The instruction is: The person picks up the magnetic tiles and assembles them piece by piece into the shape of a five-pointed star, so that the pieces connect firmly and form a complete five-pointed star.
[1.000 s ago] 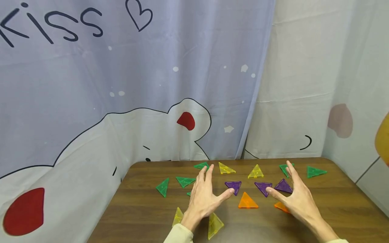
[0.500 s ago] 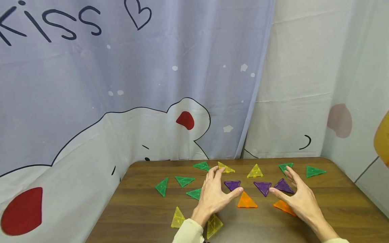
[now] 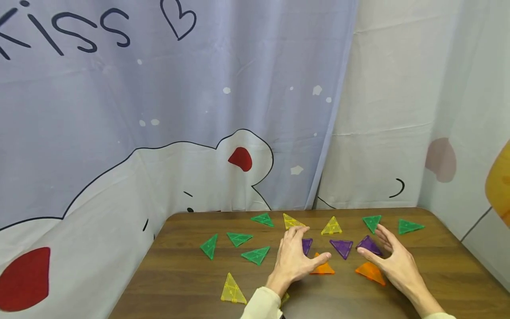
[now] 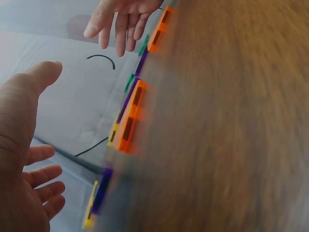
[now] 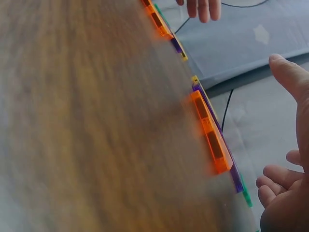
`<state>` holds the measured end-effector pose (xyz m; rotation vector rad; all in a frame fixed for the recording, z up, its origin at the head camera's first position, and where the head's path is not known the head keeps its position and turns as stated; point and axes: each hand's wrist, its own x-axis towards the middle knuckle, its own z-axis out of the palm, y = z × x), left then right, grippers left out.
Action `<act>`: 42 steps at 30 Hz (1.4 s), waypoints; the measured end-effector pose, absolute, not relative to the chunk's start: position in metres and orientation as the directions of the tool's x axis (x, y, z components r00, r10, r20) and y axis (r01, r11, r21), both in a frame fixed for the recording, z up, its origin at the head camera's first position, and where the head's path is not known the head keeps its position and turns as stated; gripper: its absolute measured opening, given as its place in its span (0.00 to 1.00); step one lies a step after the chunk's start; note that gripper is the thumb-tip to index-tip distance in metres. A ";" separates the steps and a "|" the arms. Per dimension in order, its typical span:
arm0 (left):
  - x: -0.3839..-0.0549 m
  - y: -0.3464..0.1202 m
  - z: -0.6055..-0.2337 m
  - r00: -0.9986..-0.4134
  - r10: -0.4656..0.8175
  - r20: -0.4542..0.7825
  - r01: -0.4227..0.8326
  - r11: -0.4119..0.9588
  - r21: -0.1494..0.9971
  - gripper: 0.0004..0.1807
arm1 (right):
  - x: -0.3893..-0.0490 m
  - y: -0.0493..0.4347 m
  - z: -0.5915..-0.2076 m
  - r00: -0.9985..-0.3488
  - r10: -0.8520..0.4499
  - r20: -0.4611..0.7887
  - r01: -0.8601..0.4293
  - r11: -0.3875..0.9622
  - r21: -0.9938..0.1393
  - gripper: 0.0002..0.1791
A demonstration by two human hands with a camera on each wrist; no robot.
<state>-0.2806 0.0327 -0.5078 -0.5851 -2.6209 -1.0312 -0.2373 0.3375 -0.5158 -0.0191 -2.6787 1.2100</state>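
Note:
My left hand (image 3: 292,258) hovers over the middle of the table, fingers loosely bent and thumb pointing right, holding nothing. It partly hides a purple triangle tile (image 3: 306,245) and overlaps an orange triangle tile (image 3: 324,268). My right hand (image 3: 394,262), thumb and fingers spread apart, hangs beside another orange triangle tile (image 3: 370,271) and a purple triangle tile (image 3: 368,244). A third purple tile (image 3: 341,248) lies between the hands. In the left wrist view, the left hand (image 4: 24,140) shows a gap between thumb and fingers; the right wrist view shows the right hand (image 5: 289,183) empty too.
Translucent green triangle tiles (image 3: 256,255) lie flat on the wooden table (image 3: 179,274) at left, with others (image 3: 410,226) at back right. Yellow tiles (image 3: 331,226) lie at the back and front left (image 3: 233,290). A printed curtain (image 3: 239,79) hangs behind the table.
My left hand has moved right and its fingers have bent more, uncovering a green tile and covering more of the front yellow and orange ones. The right hand has barely moved, its fingers slightly lower.

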 end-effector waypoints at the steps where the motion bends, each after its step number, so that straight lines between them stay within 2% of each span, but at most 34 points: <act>1: -0.281 0.035 -0.509 -0.885 0.270 0.380 0.457 0.667 0.589 0.50 | -0.238 0.338 -0.517 -0.980 0.094 0.173 -0.069 0.660 -0.748 0.62; 13: -0.293 0.064 -0.521 -0.880 0.273 0.388 0.464 0.664 0.586 0.45 | -0.244 0.347 -0.526 -0.988 0.074 0.136 -0.062 0.615 -0.786 0.61; 21: -0.297 0.077 -0.530 -0.880 0.264 0.395 0.455 0.708 0.541 0.44 | -0.249 0.349 -0.528 -0.992 0.056 0.117 -0.059 0.612 -0.789 0.59; 31: -0.301 0.081 -0.539 -0.897 0.278 0.344 0.425 0.754 0.500 0.43 | -0.253 0.352 -0.528 -0.991 0.046 0.122 -0.062 0.660 -0.749 0.57; 42: -0.303 0.083 -0.544 -0.877 0.336 0.343 0.458 0.799 0.390 0.41 | -0.256 0.356 -0.531 -0.988 0.027 0.155 -0.089 0.714 -0.694 0.51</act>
